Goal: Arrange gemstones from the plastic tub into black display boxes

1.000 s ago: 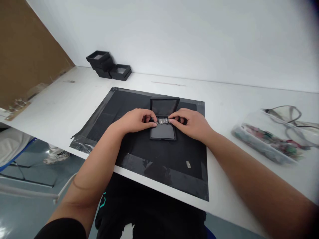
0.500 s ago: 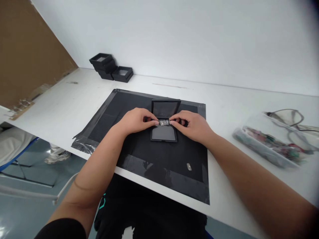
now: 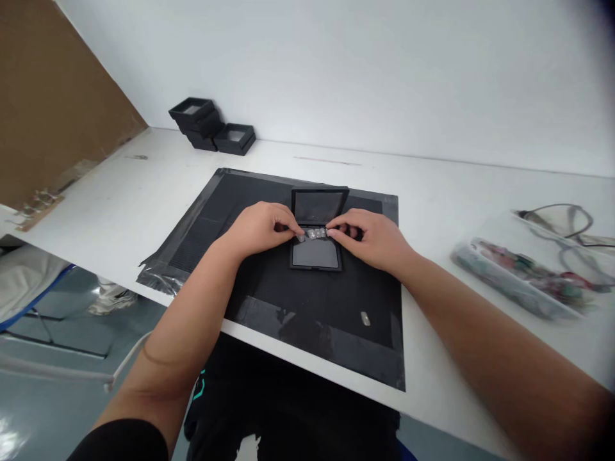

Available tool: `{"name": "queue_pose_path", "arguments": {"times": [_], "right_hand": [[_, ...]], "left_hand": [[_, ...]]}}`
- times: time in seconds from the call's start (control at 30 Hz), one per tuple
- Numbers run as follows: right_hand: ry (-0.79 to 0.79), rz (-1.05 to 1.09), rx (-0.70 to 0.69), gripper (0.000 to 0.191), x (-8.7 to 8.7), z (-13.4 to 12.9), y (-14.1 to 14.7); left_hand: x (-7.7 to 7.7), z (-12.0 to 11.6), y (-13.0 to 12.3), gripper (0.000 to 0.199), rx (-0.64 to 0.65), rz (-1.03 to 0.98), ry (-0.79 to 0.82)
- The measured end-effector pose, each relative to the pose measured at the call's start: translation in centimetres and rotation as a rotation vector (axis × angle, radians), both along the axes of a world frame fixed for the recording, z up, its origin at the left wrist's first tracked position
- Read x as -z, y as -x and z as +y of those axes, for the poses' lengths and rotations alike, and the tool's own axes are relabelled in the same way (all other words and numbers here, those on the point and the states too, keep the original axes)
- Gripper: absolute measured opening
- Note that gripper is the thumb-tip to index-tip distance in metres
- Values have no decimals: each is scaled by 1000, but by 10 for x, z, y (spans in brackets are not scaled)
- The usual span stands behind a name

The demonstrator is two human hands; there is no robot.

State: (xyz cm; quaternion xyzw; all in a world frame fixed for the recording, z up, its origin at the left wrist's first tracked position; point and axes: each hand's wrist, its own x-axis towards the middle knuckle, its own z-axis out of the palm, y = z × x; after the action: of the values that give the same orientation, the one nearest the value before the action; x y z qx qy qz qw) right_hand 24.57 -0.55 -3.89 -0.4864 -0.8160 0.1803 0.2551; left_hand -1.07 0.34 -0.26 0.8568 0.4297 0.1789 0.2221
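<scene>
A black hinged case (image 3: pixel 314 255) lies open on the black mat, its lid (image 3: pixel 317 206) tilted up at the back. Across the case near the hinge runs a row of several small clear, shiny pieces (image 3: pixel 316 234). My left hand (image 3: pixel 264 224), thumb and finger pinched, holds a small clear piece (image 3: pixel 301 237) at the row's left end. Over at the right end, my right hand (image 3: pixel 369 235) is closed with thumb and fingertip on the last piece, which they mostly cover. What exactly the pieces are is too small to make out.
Another small clear piece (image 3: pixel 366 318) lies on the mat (image 3: pixel 307 301) at front right. A clear plastic box (image 3: pixel 523 282) of small packets stands on the right, cables behind it. Black frame-like boxes (image 3: pixel 196 121) are stacked at the back left, near the white wall.
My left fingertips have drawn slightly left, and the piece in them now sits tilted, a little apart from the row. My right hand stays at the row's right end.
</scene>
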Motion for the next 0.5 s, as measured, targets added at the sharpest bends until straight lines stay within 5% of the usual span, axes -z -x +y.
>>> {"name": "queue_pose_path", "arguments": {"times": [0.5], "right_hand": [[9, -4, 1, 20, -1, -1, 1]], "left_hand": [[-2, -5, -5, 20, -22, 155, -40]]}}
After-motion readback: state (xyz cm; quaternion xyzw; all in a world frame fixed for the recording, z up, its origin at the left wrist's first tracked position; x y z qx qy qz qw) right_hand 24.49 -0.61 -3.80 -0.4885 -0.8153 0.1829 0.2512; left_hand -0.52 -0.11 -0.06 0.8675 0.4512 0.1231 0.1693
